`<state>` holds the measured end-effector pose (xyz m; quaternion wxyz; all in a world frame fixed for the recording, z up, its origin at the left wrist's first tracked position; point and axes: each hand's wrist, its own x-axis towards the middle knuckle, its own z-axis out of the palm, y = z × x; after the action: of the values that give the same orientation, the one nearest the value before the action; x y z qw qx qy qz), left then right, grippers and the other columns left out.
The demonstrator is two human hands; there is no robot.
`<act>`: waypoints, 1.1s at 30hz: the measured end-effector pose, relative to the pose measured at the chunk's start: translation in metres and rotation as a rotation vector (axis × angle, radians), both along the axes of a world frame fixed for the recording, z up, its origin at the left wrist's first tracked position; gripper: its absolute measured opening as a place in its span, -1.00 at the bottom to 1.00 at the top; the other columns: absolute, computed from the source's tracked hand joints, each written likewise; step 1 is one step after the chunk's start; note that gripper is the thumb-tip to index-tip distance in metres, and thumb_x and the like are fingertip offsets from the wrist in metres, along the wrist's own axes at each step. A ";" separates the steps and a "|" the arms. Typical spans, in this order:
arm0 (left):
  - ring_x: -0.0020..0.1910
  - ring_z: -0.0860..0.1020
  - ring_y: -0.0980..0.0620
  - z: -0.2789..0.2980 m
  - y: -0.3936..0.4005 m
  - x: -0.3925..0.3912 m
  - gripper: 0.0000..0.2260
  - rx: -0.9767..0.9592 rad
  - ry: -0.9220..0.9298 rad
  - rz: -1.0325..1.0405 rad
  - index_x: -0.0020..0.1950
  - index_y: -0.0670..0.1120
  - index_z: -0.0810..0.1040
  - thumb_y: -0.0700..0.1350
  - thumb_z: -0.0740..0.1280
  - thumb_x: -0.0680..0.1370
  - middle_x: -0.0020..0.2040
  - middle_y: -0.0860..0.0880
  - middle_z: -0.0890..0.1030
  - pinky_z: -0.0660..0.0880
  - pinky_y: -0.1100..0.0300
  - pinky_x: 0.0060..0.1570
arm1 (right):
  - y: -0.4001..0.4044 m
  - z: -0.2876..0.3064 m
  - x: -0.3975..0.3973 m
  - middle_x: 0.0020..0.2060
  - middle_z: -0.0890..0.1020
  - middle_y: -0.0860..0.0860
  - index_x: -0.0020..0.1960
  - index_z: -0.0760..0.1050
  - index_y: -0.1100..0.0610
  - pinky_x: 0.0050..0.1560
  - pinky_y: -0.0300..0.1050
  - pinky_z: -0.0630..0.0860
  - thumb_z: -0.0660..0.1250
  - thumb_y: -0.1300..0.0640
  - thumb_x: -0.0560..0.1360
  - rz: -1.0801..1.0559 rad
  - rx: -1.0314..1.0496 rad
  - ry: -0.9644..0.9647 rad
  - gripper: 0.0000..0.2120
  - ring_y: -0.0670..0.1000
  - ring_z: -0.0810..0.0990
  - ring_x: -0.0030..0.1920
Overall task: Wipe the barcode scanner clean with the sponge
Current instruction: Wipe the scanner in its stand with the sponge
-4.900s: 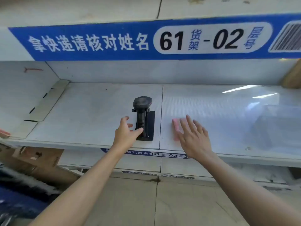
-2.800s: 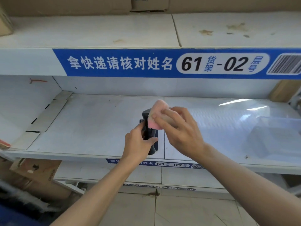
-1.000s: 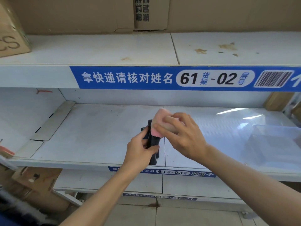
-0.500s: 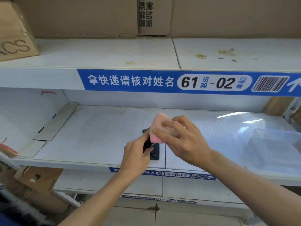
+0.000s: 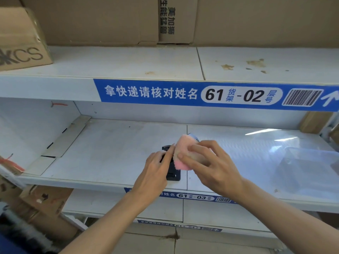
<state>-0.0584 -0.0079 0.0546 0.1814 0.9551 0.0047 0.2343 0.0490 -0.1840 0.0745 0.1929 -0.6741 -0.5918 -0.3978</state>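
Gripping the black scanner (image 5: 172, 169) in our left hand (image 5: 153, 173), our right hand (image 5: 211, 165) pinches the pink sponge (image 5: 183, 153) against it above a scuffed white shelf (image 5: 110, 153) under cardboard boxes (image 5: 91, 19).

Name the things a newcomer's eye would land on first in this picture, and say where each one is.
First, the pink sponge at the centre, pressed by the right hand against the black barcode scanner, which the left hand steadies on the white shelf. Next, the blue label strip reading 61-02 above.
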 end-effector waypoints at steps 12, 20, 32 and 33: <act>0.02 0.57 -0.28 -0.001 0.018 -0.004 -0.08 0.502 -0.103 0.046 0.47 -0.14 0.21 -0.58 0.41 0.18 0.00 -0.30 0.57 0.37 -0.40 0.19 | -0.015 -0.017 -0.001 0.09 0.51 0.13 0.27 0.48 0.09 -0.19 -0.03 0.51 0.29 0.39 0.46 -0.047 0.075 0.112 -0.58 0.23 0.49 -0.07; 0.01 0.57 -0.28 0.000 0.020 -0.007 -0.12 0.565 -0.124 0.035 0.45 -0.17 0.21 -0.59 0.38 0.20 0.00 -0.32 0.57 0.42 -0.37 0.14 | -0.013 -0.028 0.010 0.04 0.58 0.16 0.20 0.53 0.10 -0.41 0.02 0.53 0.42 0.52 0.28 -0.194 0.039 0.222 -0.43 0.25 0.50 -0.13; 0.06 0.60 -0.30 0.001 0.025 0.001 -0.30 0.609 -0.142 -0.022 0.34 -0.30 0.45 -0.49 0.51 0.21 0.01 -0.37 0.61 0.41 -0.44 0.11 | -0.008 -0.024 0.002 0.09 0.50 0.14 0.25 0.49 0.10 -0.17 0.00 0.50 0.31 0.44 0.41 -0.025 0.011 -0.038 -0.53 0.23 0.47 -0.07; 0.04 0.60 -0.30 0.000 0.027 0.002 -0.33 0.610 -0.153 -0.018 0.33 -0.30 0.46 -0.50 0.49 0.23 0.00 -0.37 0.60 0.39 -0.45 0.11 | -0.009 -0.023 0.007 0.08 0.52 0.15 0.24 0.48 0.08 -0.24 0.03 0.52 0.31 0.46 0.38 -0.072 -0.005 0.022 -0.50 0.23 0.47 -0.09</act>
<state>-0.0565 0.0188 0.0549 -0.1116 0.9450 -0.0880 0.2944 0.0558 -0.1932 0.0517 0.1833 -0.6995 -0.5660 -0.3958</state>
